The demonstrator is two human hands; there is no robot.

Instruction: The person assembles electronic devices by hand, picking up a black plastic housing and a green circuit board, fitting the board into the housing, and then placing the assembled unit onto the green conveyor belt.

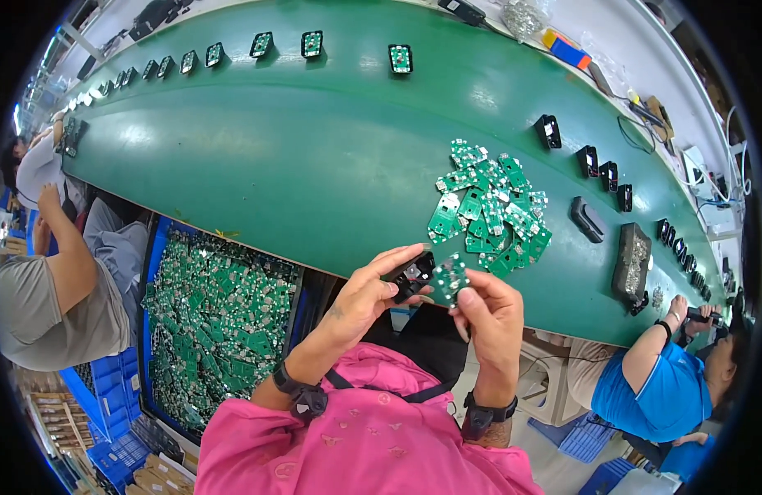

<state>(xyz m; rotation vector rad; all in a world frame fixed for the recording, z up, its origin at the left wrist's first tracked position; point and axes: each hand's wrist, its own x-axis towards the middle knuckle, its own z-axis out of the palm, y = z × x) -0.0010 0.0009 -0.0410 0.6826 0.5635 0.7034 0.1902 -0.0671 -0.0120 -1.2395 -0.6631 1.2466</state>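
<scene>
My left hand (366, 290) is closed around a small black plastic housing (414, 276), its hollow side turned up and a bit of red showing inside. Pinched between the thumb and fingers of my right hand (488, 309) is a green circuit board (451, 279), held tilted just right of the housing. The two parts are close together; whether they touch I cannot tell. Just beyond my hands, a loose pile of green circuit boards (492, 206) lies on the green table (315, 157).
A blue crate (156, 256) full of boards stands at my left. Housings with boards (312, 44) line the table's far side; black housings (589, 161) stand at right, near a dark tray of small parts (631, 260). Co-workers sit left (63, 305) and right (657, 375).
</scene>
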